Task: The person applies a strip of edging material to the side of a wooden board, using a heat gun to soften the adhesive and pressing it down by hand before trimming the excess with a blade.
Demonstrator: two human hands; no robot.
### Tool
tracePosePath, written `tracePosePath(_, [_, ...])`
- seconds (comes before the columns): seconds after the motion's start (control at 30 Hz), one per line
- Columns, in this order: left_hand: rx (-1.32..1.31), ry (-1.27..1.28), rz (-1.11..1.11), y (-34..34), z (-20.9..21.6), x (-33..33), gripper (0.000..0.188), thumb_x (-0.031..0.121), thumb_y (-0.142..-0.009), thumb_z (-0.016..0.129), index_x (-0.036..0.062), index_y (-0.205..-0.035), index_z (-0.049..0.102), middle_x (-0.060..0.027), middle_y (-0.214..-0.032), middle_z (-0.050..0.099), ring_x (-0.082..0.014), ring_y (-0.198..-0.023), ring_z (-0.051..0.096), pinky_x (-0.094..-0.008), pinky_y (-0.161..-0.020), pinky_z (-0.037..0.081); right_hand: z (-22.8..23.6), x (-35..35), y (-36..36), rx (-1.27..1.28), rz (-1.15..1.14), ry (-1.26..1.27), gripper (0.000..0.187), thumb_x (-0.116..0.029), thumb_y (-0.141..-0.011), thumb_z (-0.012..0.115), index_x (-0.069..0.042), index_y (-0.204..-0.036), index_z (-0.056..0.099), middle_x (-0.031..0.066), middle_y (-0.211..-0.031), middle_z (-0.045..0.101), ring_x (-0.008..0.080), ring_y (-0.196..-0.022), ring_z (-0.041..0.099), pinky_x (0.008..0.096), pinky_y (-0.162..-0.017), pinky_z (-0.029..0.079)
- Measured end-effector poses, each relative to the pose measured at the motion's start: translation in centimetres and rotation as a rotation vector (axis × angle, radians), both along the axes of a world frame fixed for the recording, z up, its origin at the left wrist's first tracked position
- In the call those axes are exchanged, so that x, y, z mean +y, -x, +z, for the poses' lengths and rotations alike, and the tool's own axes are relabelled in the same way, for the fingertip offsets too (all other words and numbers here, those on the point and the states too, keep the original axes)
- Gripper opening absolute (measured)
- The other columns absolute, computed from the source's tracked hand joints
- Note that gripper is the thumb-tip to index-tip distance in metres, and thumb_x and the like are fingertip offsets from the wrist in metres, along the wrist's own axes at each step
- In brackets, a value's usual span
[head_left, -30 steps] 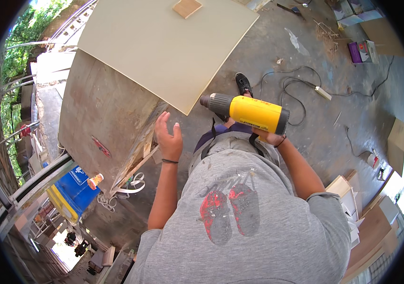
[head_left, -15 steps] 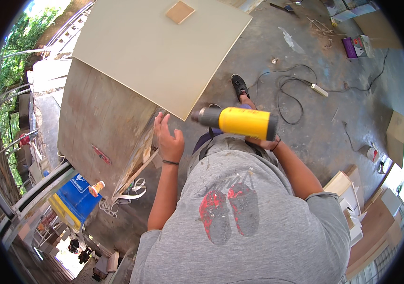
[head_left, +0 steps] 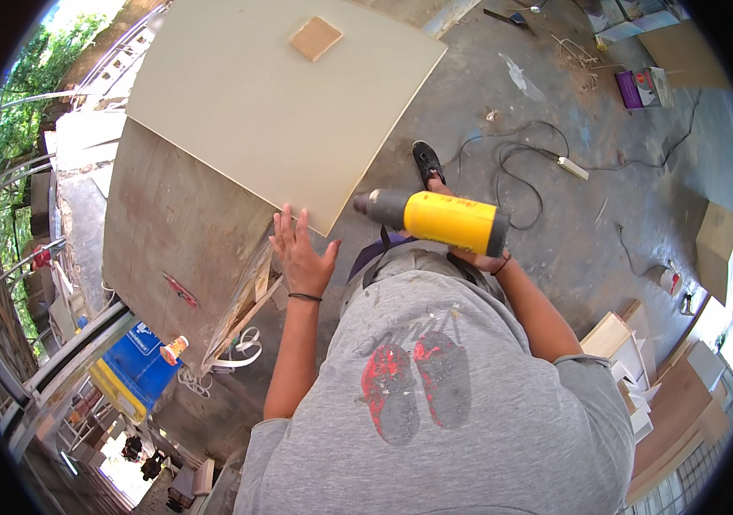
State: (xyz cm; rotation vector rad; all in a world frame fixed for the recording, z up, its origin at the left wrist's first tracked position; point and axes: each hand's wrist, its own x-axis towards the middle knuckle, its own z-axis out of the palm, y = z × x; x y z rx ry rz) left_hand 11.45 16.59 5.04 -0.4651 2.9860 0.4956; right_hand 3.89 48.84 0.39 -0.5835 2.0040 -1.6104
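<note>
A yellow and black heat gun (head_left: pixel 448 220) is held level in front of my waist, its dark nozzle pointing left. My right hand (head_left: pixel 475 258) is closed round its handle, mostly hidden under the body. With fingers spread, my left hand (head_left: pixel 304 255) has its fingertips at the near edge of a pale cream panel (head_left: pixel 255 120), close to its corner; whether they press on it I cannot tell. The panel lies on a brown wooden worktable (head_left: pixel 186 206). On top of it rests a small square wooden block (head_left: pixel 316 39).
A red-handled tool (head_left: pixel 180 290) lies on the worktable. Beside the table stands a blue and yellow container (head_left: pixel 136 365) with a paper cup (head_left: pixel 175 348) on it. A cable with a white socket block (head_left: pixel 572 168) runs across the floor. Wood offcuts (head_left: pixel 619 343) are stacked at right.
My left hand has turned and spread its fingers, its fingertips now at the panel's edge. The heat gun has shifted slightly right and tilted. The panel's corner appears lower and further left.
</note>
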Motion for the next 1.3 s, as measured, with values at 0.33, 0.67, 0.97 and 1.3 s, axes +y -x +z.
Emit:
tracePosePath(0.33, [-0.011,0.054,0.049,2.1,-0.5,0.7,0.075,0.028,-0.07,0.075,0.0102,-0.135,0.04,-0.0142,-0.148,0.024,-0.0362,-0.14,0.017,-0.0646,-0.106,0.016,-2.3,4.8,3.1,-0.269,-0.221,0.044,0.034,-0.003,-0.076,0.07,-0.004,-0.109,0.061,0.0066,-0.098,0.066,0.0177,-0.087,0.062,0.0312,-0.076,0.05])
tracePosePath(0.67, [-0.011,0.041,0.084,5.0,-0.8,2.2,0.076,0.03,-0.071,0.074,0.0121,-0.136,0.039,-0.0135,-0.149,0.024,-0.0338,-0.14,0.017,-0.066,-0.105,0.015,-0.1,6.9,9.6,-0.453,-0.38,0.16,0.011,-0.003,-0.075,0.06,-0.003,-0.086,0.059,0.0044,-0.073,0.059,0.0137,-0.064,0.056,0.0275,-0.059,0.046])
tracePosePath(0.97, [-0.039,0.034,0.114,7.5,-0.3,4.0,0.075,0.029,-0.073,0.073,0.0111,-0.136,0.037,-0.014,-0.15,0.022,-0.033,-0.141,0.015,-0.0654,-0.105,0.016,0.6,8.8,14.3,-0.495,-0.46,0.2,0.012,-0.009,-0.076,0.061,-0.001,-0.084,0.059,0.0053,-0.072,0.059,0.015,-0.063,0.057,0.0282,-0.059,0.046])
tracePosePath(1.3, [-0.019,0.031,0.145,9.3,-0.5,5.3,0.077,0.029,-0.073,0.073,0.0122,-0.137,0.036,-0.0151,-0.15,0.023,-0.0352,-0.139,0.019,-0.0635,-0.105,0.018,0.7,10.4,18.1,-0.552,-0.502,0.212,0.014,-0.009,-0.072,0.062,0.0,-0.083,0.06,0.0068,-0.072,0.058,0.0161,-0.062,0.057,0.0286,-0.058,0.046])
